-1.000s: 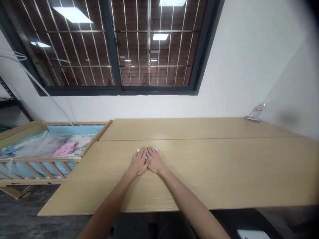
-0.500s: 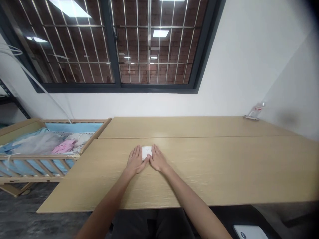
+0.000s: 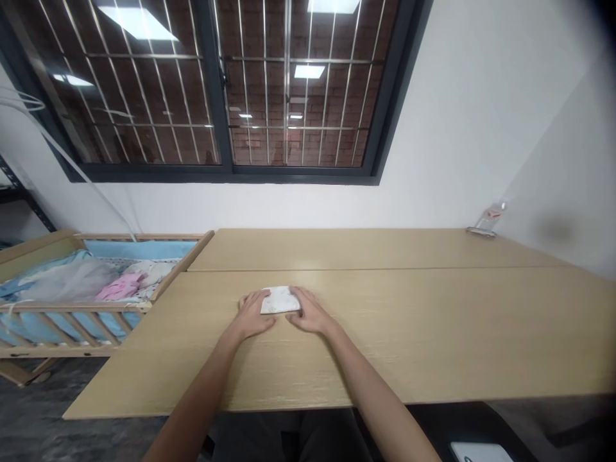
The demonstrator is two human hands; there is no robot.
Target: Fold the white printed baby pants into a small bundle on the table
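Note:
A small flat white folded bundle [image 3: 280, 300] with faint marks lies on the wooden table; whether it is a cloth or a diaper I cannot tell. At its left end is my left hand [image 3: 253, 314], fingers curved over that edge and thumb stretched along the near side. My right hand [image 3: 308, 310] grips the opposite end, with its fingers on the far corner and its thumb by the near corner. Parts of both ends are hidden beneath my fingers.
The wooden tabletop [image 3: 409, 321] reaches the wall. On its left stands a crib [image 3: 62, 314] with bedding and a pink cloth [image 3: 120, 287]. A clear bottle [image 3: 491, 217] stands in the far right corner. A white phone [image 3: 481, 452] lies at the lower right.
My hands have moved apart, from lying flat beside the bundle to holding its ends. More of the white bundle shows, and it looks wider. The view has tilted slightly.

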